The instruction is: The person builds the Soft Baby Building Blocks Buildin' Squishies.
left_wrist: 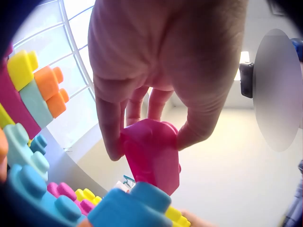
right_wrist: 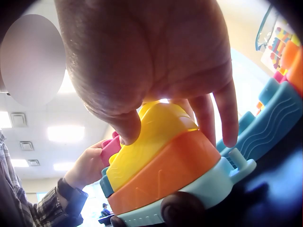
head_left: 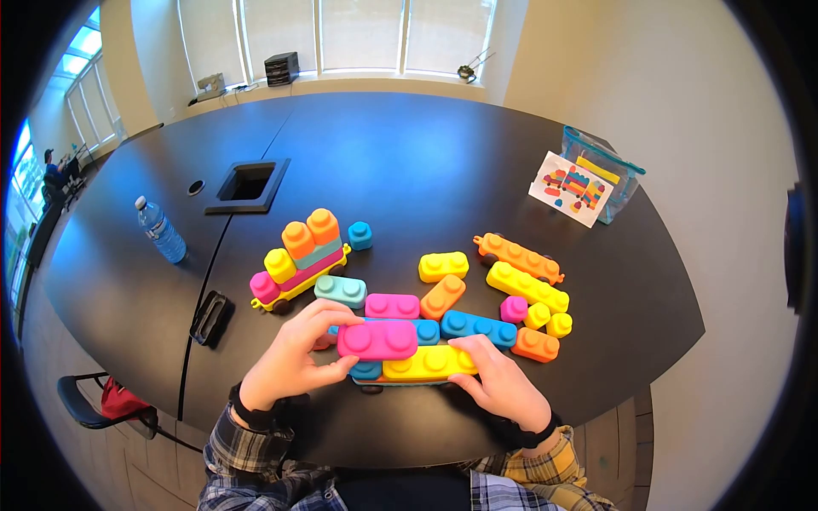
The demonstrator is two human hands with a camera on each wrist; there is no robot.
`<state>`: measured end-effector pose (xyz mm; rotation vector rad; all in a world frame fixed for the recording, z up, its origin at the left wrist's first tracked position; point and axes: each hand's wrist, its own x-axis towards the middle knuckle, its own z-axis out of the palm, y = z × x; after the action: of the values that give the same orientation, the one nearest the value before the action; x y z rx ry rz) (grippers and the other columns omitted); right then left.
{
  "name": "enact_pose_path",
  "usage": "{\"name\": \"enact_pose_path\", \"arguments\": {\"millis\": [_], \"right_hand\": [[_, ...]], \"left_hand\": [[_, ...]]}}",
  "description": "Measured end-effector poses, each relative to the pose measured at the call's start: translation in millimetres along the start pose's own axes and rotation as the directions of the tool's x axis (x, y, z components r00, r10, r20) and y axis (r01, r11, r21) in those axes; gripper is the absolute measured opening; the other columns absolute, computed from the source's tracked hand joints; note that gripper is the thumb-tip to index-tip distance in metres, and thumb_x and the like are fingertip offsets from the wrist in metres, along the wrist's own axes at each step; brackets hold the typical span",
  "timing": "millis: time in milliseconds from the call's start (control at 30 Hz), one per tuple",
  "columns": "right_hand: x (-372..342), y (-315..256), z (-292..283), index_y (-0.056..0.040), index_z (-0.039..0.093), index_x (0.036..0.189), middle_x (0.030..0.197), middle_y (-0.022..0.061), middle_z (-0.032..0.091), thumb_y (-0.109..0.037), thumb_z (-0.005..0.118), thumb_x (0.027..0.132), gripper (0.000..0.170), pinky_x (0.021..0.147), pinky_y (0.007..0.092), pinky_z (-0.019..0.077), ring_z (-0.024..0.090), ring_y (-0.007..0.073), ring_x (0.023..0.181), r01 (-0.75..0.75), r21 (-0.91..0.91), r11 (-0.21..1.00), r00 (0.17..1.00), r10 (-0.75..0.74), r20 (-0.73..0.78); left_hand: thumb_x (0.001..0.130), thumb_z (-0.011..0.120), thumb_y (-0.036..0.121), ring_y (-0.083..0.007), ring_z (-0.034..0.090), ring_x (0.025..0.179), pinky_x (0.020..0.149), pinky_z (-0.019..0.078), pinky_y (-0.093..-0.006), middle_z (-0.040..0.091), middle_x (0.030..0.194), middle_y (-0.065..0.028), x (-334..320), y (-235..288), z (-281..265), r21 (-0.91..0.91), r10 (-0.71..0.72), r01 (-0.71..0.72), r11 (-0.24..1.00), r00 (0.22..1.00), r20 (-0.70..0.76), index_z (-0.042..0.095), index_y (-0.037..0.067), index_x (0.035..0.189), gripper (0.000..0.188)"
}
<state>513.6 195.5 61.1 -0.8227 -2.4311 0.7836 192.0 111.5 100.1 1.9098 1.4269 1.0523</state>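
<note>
My left hand (head_left: 298, 353) pinches a pink two-stud block (head_left: 377, 341) between thumb and fingers, held above the left part of a wheeled block car; in the left wrist view the pink block (left_wrist: 151, 153) hangs over a blue block (left_wrist: 130, 208). On that car, a yellow block (head_left: 429, 364) lies beside a blue block (head_left: 366, 370). My right hand (head_left: 507, 387) grips the yellow block's right end. The right wrist view shows the yellow block (right_wrist: 154, 137) on an orange layer (right_wrist: 165, 170) over a light blue wheeled base (right_wrist: 222, 182).
Loose blocks, including blue (head_left: 479, 328), orange (head_left: 443, 297) and teal (head_left: 341, 291), lie around the car. A stacked car (head_left: 298, 281) stands at left, near a bottle (head_left: 160, 230) and a black case (head_left: 212, 318). A picture card (head_left: 573, 189) leans on a clear bag (head_left: 626, 179) at back right.
</note>
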Motion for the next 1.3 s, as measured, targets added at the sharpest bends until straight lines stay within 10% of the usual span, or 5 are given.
{"name": "enact_pose_path", "arguments": {"millis": [1300], "right_hand": [[49,-11,-56,-0.0055,0.061,0.137,0.135,0.0194,0.064,-0.029,0.075,0.096,0.05,0.101,0.0451,0.0537,0.065,0.0386,0.12,0.188,-0.216,0.958,0.98,-0.17,0.098]], "left_hand": [[0.082,0.088,0.016,-0.0366,0.065,0.119,0.103,0.0525,-0.0433,0.068,0.129,-0.0147,-21,13,42,0.128,0.033,-0.011,0.992,0.984,-0.177,0.065,0.006,0.131,0.055]]}}
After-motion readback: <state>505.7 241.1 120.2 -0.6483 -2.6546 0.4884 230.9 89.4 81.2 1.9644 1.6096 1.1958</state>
